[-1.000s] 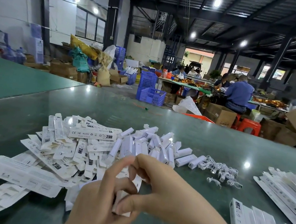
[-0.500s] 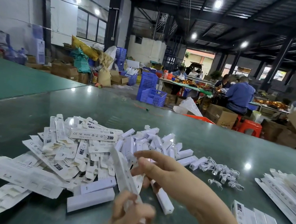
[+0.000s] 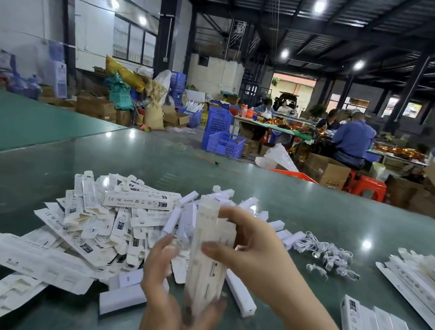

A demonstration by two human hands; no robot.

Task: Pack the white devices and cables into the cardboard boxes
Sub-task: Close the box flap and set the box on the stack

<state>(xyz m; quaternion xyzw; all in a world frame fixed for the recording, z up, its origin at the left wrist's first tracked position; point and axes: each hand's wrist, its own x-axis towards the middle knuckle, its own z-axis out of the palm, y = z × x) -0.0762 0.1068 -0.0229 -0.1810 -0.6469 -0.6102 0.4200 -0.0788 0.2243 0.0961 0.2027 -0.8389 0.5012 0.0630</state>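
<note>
White carton [image 3: 208,257] stands upright over the bench [image 3: 302,203], pinched by the right hand [image 3: 251,255] and cupped below by the left hand [image 3: 173,305], fingers curled.

blue crates [image 3: 226,143], red stool [image 3: 369,186], seated workers [image 3: 352,139]

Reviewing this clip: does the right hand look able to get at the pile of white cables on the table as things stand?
Probably not straight away. The right hand is gripping the upright box together with the left hand. The white cables lie bare on the table just right of it, with nothing between, so it would need to let go first.
</note>
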